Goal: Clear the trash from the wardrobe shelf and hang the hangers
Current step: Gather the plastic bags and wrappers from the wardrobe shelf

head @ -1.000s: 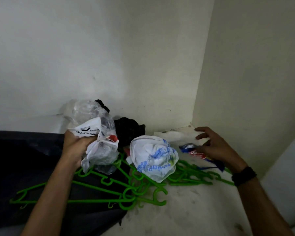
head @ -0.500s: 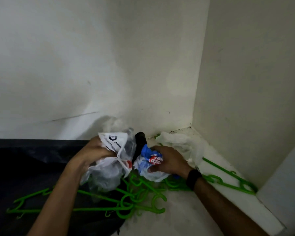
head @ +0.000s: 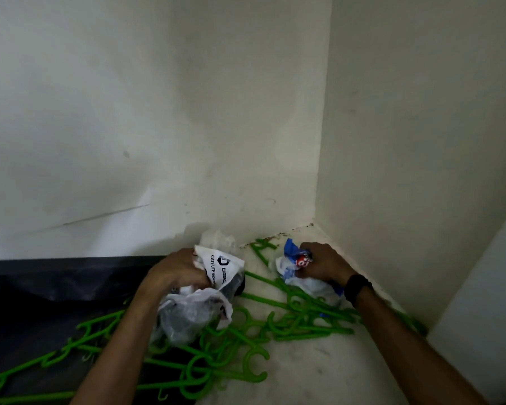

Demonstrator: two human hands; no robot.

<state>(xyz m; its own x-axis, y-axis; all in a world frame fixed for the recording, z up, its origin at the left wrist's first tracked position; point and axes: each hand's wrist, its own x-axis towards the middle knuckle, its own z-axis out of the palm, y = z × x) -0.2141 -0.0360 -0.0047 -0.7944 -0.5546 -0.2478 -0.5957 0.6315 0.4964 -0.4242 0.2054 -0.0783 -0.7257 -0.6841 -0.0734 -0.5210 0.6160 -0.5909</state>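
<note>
Plastic trash is light and crushable: our left hand (head: 176, 273) grips bags (head: 199, 305), right hand (head: 323, 263) clutches wrappers (head: 298, 270)

Crumpled plastic trash (head: 199, 299) and a blue-white wad (head: 301, 273), apparently wrappers, above tangled green hangers (head: 240, 340).

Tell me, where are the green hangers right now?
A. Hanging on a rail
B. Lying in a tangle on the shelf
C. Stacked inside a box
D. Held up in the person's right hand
B. The green hangers lie tangled on the shelf, under the two hands: the left hand grips a bundle of plastic bags, and the right hand grips a blue and white wrapper.
</note>
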